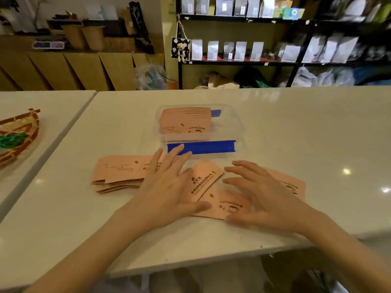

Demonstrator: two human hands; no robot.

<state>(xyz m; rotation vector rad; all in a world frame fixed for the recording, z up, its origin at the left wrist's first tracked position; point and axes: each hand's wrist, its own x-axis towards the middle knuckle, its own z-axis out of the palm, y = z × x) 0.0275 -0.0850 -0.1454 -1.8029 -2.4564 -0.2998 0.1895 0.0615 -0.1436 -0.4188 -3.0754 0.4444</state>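
Single head-worn, wide-angle view. It faces forward and down across the bench (296, 123) from close above its near edge. The left hand (163, 187) and right hand (264, 195) sit near the lens, low centre. The shelves (243, 62) stand far off along the top.

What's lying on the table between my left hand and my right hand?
Head view: between the left hand and the right hand lie an angled pink packet and, nearer you, a pink packet with a coffee-cup print.
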